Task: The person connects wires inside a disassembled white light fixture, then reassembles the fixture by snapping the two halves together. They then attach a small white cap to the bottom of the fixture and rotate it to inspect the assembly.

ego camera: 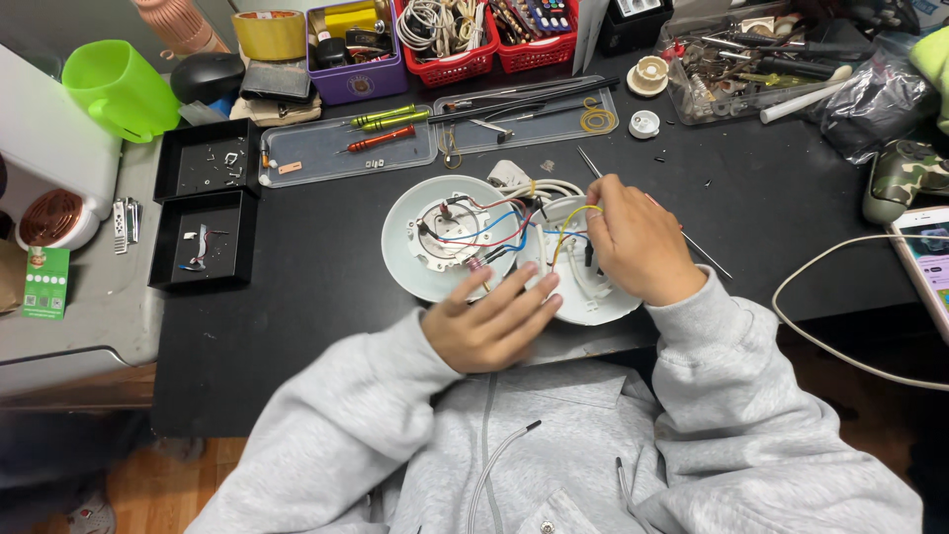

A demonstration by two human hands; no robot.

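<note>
Right hand [633, 242] pinches the yellow wire [571, 220] over the right white housing half [593, 297]; left hand [489, 321] rests flat, fingers extended, gripping nothing.
Disassembly appears complete: both round, smooth plastic halves lie opened side by side on the matte black bench [326, 297], touching. Wiring work remains: thin red, blue and yellow insulated leads run loose between the halves. Left housing half [420, 267] carries the circular inner assembly.

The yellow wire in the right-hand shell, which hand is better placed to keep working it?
Probably the right hand: its fingertips are already at the yellow wire, while the left hand rests lower, across both shells' near rims.
</note>
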